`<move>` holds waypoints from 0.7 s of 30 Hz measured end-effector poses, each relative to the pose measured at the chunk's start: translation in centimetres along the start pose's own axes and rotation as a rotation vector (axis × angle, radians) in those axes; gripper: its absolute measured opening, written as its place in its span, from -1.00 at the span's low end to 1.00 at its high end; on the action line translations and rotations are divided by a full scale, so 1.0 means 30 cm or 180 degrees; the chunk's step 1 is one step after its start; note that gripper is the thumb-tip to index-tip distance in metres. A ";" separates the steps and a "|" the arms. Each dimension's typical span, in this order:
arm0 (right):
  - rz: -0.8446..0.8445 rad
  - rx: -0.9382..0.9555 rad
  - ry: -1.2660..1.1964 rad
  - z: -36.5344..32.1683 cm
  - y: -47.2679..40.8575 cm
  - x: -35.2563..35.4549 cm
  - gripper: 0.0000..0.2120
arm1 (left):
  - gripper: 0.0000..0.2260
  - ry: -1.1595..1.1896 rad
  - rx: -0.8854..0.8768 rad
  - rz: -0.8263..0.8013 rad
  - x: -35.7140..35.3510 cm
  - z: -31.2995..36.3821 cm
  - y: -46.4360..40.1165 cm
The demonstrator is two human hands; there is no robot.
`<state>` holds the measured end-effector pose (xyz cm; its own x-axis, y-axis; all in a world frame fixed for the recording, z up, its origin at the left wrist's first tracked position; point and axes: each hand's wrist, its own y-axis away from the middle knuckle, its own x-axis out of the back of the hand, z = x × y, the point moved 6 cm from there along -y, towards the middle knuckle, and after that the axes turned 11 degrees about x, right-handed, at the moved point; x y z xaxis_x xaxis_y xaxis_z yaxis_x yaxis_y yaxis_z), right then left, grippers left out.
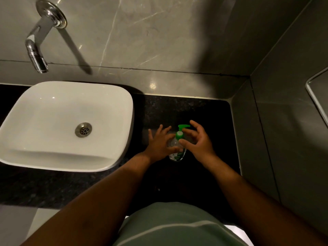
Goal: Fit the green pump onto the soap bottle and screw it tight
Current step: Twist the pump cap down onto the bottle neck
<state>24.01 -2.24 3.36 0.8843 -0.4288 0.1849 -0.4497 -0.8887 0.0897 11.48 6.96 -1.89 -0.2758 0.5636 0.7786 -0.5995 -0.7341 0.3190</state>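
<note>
Pump (pixel 181 133) on bottle (pixel 176 153), between both hands' grip

I see a white square basin (pixel 35 110) resting on the black speckled bench (pixel 177 107), a round metal drain (pixel 83 129) at its centre. A chrome wall-mounted tap (pixel 38 50) overhangs its far edge. Grey veined marble wall (pixel 159 32); a framed mirror's corner (pixel 317 93) at right.
</note>
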 end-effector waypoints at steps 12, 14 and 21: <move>-0.0022 0.0138 0.0199 -0.004 -0.027 -0.007 -0.29 | -0.36 -0.0005 -0.0029 -0.0154 0.011 0.020 0.017; 0.0085 0.0196 0.0415 -0.009 -0.029 -0.003 -0.31 | -0.38 0.0013 -0.0070 -0.0195 0.007 0.028 0.018; -0.0246 0.0134 -0.0012 0.014 -0.033 0.002 -0.28 | -0.32 0.0059 0.0016 -0.0173 0.010 0.012 0.011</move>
<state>24.57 -1.47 2.88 0.9166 -0.3592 0.1754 -0.3744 -0.9252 0.0623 11.47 6.74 -1.34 -0.2567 0.6096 0.7500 -0.6102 -0.7040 0.3633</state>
